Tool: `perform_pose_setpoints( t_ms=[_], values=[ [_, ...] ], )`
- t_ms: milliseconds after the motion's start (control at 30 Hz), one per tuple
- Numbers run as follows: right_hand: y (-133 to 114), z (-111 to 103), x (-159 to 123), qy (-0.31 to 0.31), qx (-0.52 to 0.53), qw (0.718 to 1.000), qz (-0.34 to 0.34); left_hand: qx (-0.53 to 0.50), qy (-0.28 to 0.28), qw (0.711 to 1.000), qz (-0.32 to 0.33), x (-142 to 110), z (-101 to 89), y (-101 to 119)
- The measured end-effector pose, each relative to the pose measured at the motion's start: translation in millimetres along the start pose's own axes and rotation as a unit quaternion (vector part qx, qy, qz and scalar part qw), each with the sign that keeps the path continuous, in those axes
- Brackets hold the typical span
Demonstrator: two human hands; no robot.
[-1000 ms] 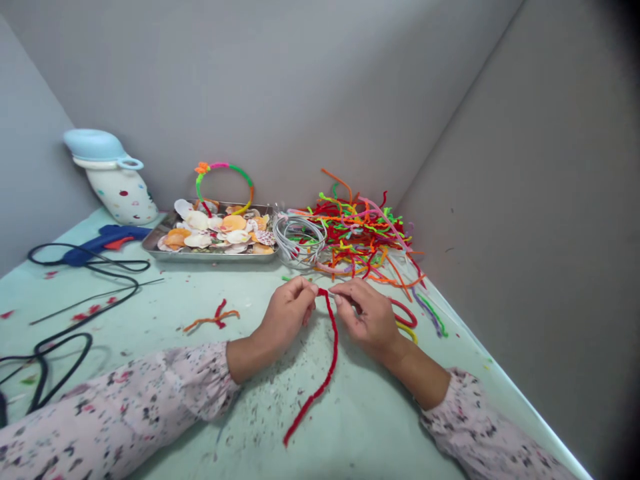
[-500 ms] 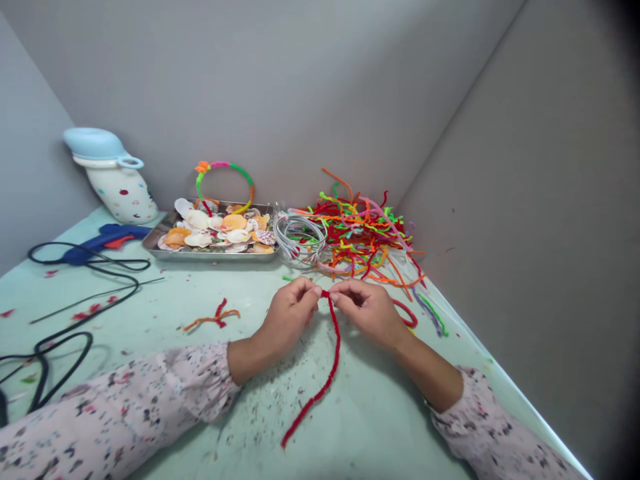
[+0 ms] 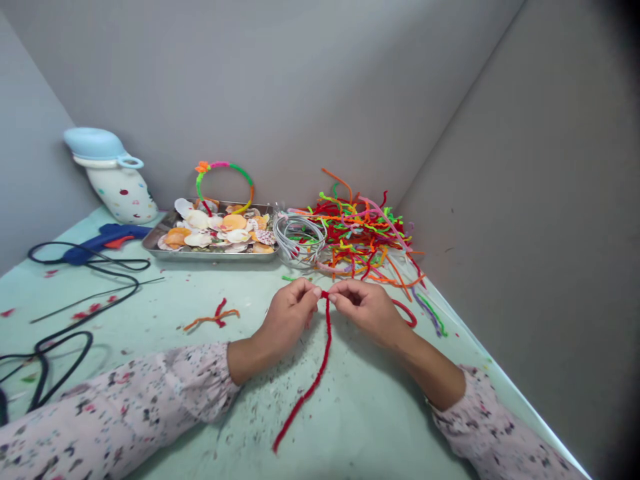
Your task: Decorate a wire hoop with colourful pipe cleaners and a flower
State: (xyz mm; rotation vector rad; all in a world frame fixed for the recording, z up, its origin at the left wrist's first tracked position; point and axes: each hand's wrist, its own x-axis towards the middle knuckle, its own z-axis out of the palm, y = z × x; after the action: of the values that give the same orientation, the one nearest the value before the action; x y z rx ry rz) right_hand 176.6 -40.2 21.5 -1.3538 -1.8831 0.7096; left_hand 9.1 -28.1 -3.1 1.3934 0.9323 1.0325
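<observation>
Between my two hands is a red pipe cleaner (image 3: 320, 375), its long tail hanging down and curving to the lower left. My left hand (image 3: 293, 317) pinches the red piece at its top with thumb and forefinger. Close beside it, my right hand (image 3: 367, 310) pinches the same spot from the other side. A short red stretch shows between the fingertips; the rest there is hidden by my fingers. Past my right hand, a red loop (image 3: 406, 313) lies on the table, partly covered by the hand.
A metal tray (image 3: 215, 256) of shells stands at the back, with a colourful pipe-cleaner ring (image 3: 251, 179) on it. Right of it lie coiled grey wire (image 3: 300, 240) and a pipe-cleaner heap (image 3: 360, 233). Leftward are a blue glue gun (image 3: 95, 245), black cord (image 3: 90, 320) and white bottle (image 3: 120, 190).
The hanging tail of the red pipe cleaner has swung slightly to the left. Both hands stay nearly in place, still pinching its top.
</observation>
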Motion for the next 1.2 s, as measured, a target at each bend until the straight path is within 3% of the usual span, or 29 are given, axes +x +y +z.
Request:
perform_pose_setpoints(
  t_ms=[300, 733, 1200],
  values=[
    [1.6, 3.2, 0.4, 0.011, -0.034, 0.999, -0.016, 0.004, 0.001, 1.0, 0.001, -0.2, -0.1, 0.7],
    [0.7, 4.6, -2.7, 0.065, -0.136, 0.981, -0.124, 0.01, 0.003, 1.0, -0.002, 0.4, 0.5, 1.4],
    [3.3, 4.6, -1.6, 0.062, -0.15, 0.977, -0.136, 0.025, 0.011, 1.0, -0.003, -1.1, 0.4, 3.2]
  ],
)
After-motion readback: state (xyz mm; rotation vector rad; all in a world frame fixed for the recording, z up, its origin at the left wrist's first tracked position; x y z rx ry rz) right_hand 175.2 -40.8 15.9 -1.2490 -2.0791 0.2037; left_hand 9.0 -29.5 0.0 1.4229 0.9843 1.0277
